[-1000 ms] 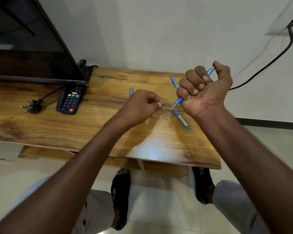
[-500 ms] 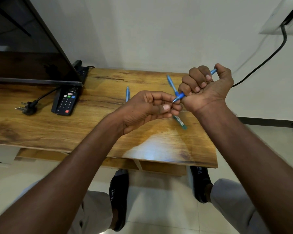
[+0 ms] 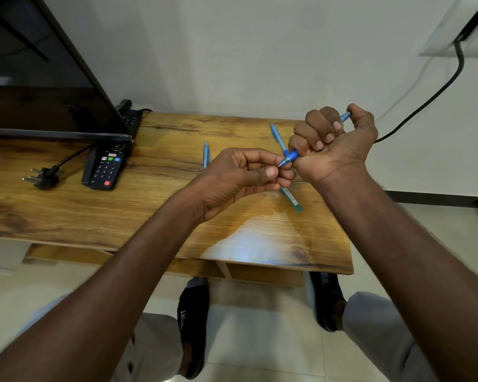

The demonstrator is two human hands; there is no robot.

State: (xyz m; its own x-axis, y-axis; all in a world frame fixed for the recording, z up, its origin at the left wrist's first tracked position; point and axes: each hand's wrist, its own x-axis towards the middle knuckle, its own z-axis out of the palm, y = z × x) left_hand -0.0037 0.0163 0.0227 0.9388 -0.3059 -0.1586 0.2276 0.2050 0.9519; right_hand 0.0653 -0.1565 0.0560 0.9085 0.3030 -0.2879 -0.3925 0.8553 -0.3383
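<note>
Fingers (image 3: 312, 133) of the right hand (image 3: 334, 150) curled tight in a fist round the blue pen (image 3: 292, 155), palm side to the camera. Thin tip sticking out low on the left, top end poking out by the thumb. Fingers (image 3: 271, 171) of the left hand (image 3: 240, 177) bent in, pinching that thin tip between thumb and first finger. Both hands close together, up in the air over the bench (image 3: 149, 216), well to the right of the remote (image 3: 105, 166).

Farther out, flat on the bench:
- A second pen (image 3: 206, 155), between the remote and the hands, partly hidden behind the left hand.
- A third pen (image 3: 276, 136), well right of the remote and farther back, near end hidden behind the right fist.
- A green-tipped pen (image 3: 293, 199), well right of the remote and a bit nearer, partly hidden under the hands.

Just left of the remote, a black plug (image 3: 43, 177), prongs pointing left. Right behind the remote, the corner of a dark screen (image 3: 53, 86) and a black power strip (image 3: 130, 117). Far right of the remote, on the white wall, a black cable (image 3: 425, 100). Below the bench edge, much nearer than the remote, two feet in black socks (image 3: 193, 321) on a pale floor.
</note>
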